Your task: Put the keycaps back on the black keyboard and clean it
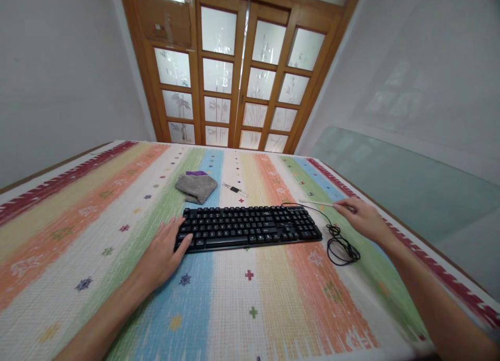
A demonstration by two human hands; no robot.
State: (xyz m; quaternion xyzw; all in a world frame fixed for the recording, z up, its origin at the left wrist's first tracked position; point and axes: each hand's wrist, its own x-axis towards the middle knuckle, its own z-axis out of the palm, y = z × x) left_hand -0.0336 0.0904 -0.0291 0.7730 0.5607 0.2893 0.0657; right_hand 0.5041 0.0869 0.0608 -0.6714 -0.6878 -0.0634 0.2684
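Note:
A black keyboard [250,226] lies flat on the striped cloth in front of me. My left hand [164,249] grips its left end, with the thumb over the front corner keys and the fingers along the side edge. Beyond the keyboard's right end, my right hand [361,218] pinches a thin, pale stick [318,203]. The stick points left, its tip just above the back right part of the keyboard. What kind of tool it is, I cannot make out. The keyboard's black cable [342,250] lies loosely coiled below my right hand.
Behind the keyboard lies a folded grey cloth [196,187] with a purple piece [196,173] at its back. Beside it is a small slim object with a black middle [235,189]. The striped tablecloth [250,293] covers the table; wooden glazed doors [238,64] stand behind.

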